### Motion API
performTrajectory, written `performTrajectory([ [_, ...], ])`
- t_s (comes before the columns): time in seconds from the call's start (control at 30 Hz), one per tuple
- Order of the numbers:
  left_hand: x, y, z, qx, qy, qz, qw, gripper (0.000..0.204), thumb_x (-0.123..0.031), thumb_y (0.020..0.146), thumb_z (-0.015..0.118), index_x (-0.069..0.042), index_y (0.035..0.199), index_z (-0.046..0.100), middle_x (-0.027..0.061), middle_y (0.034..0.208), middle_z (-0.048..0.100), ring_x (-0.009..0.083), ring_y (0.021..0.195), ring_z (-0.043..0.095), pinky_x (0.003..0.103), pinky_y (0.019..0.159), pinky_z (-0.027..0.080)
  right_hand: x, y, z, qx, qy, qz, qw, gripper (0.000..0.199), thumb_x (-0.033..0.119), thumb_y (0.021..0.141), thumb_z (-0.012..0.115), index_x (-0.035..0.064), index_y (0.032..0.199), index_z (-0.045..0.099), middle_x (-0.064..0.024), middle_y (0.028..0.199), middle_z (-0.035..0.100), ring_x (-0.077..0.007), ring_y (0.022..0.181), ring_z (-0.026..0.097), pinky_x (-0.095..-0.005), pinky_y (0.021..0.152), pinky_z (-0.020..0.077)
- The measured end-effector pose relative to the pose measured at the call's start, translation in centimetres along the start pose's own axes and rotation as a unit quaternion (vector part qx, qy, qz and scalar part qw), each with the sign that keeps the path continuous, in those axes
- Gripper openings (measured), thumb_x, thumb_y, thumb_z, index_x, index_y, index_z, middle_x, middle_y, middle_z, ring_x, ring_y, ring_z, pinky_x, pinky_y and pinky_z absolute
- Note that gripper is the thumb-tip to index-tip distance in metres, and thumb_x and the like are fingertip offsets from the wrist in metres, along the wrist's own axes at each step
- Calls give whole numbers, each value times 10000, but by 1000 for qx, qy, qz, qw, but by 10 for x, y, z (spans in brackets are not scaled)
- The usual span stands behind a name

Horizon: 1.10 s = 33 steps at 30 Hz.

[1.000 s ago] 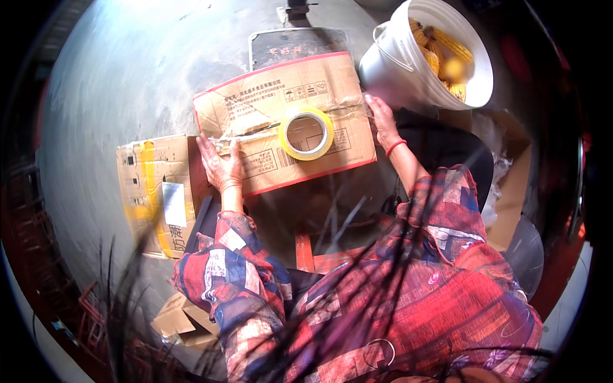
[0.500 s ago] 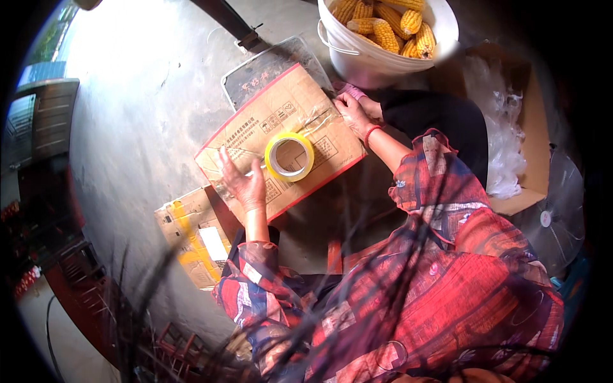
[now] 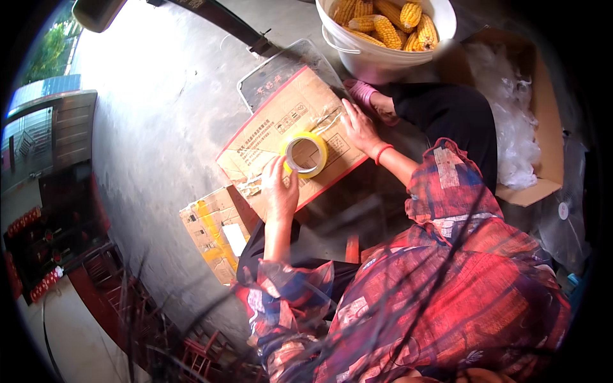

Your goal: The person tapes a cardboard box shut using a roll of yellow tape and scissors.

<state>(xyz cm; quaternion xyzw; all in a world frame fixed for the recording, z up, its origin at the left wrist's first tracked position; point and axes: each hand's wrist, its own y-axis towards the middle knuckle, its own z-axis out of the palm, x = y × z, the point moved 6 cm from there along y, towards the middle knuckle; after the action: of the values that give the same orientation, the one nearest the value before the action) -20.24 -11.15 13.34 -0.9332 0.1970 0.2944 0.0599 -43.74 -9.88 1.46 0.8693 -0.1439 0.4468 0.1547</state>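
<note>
A flat-topped cardboard box with red edges and printed marks lies tilted in front of me. A yellow roll of tape rests flat on it, cardboard showing through its hollow core. My left hand lies on the near left part of the box, fingers stretched out, fingertips close by the roll's left side. Whether they touch the roll I cannot tell. At the right end of the box my right hand rests with its fingers extended along the edge and holds nothing. Shiny clear tape runs across the top.
Beneath the box's far side is a dark, light-rimmed stool top. A white bucket of corn cobs stands beyond. An open carton with clear plastic bags sits right; another taped carton lies left.
My left hand has shifted toward the tape roll, its fingers now beside it. My right hand has slid slightly along the box's right end. The whole view has also moved a little.
</note>
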Motion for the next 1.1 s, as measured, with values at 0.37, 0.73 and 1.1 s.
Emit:
performTrajectory([
  [0.37, -8, -4, 48, 122, 102, 67, 985, 458, -221, 639, 711, -123, 1068, 582, 27, 890, 631, 211, 938, 557, 454, 961, 279, -15, -2, 4, 179, -96, 78, 976, 628, 370, 870, 413, 32, 1364, 222, -256, 1296, 370, -373, 1176, 397, -435, 955, 327],
  [0.73, -5, 22, 2, 46, -596, -149, 788, 341, -47, 792, 636, 21, 1117, 557, 67, 1019, 623, 133, 931, 575, 280, 864, 428, 128, 83, -21, 382, 39, -33, 923, 454, 402, 874, 406, -9, 836, 597, -98, 701, 591, -223, 660, 525, -332, 655, 430],
  [1.1, 6, 37, -21, -24, -683, -128, 719, 316, -35, 817, 566, 21, 1125, 524, 83, 1070, 580, 146, 1019, 521, 275, 903, 386, 185, 58, 21, 504, 304, 160, 792, 426, 396, 898, 389, 62, 1109, 550, -37, 976, 607, -119, 885, 560, -260, 724, 441],
])
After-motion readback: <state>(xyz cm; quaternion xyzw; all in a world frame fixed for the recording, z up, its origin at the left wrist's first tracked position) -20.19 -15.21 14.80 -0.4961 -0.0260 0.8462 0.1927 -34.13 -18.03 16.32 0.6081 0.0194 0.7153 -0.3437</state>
